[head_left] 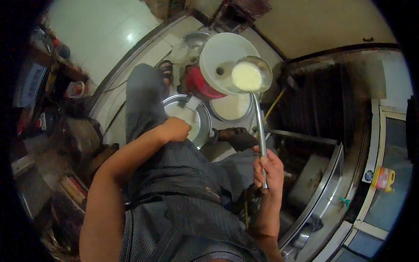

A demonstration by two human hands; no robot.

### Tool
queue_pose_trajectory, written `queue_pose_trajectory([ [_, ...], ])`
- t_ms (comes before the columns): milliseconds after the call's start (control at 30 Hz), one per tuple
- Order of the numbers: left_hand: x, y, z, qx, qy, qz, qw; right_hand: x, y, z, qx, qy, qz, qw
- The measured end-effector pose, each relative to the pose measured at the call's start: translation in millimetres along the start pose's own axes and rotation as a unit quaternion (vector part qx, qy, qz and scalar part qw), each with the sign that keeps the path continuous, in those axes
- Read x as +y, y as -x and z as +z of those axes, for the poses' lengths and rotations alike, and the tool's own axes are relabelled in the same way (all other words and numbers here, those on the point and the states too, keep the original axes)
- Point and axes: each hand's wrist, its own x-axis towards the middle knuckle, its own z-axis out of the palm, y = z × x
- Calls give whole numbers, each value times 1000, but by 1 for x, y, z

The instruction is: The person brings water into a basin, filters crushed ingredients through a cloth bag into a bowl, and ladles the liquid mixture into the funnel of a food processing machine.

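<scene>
My right hand (268, 169) is wrapped round the long metal handle of a ladle (261, 131). The ladle's round bowl holds pale yellow liquid (247, 77) and overlaps the right side of a large white basin (220, 46). My left hand (176, 129) is closed over the near left side of a metal pot (204, 131) with whitish contents; what its fingers hold, if anything, is hidden. A small white squarish piece (192, 103) shows at that pot's far rim. Right of the pot, a second round container (231, 107) contains cream-coloured liquid.
Under the white basin is a red object (200, 84), with a metal bowl (196, 39) behind. A metal-edged rack (329, 174) stands close on the right. Cluttered shelving lines the left, including a small tub (77, 90). A yellow-and-red container (384, 179) is at far right.
</scene>
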Motion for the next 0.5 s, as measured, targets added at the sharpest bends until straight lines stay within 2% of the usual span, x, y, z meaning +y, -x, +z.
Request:
queue_pose_trajectory([
  [500, -1, -4, 4, 10, -13, 11, 1000, 2, -2, -2, 10, 1, -9, 1000],
])
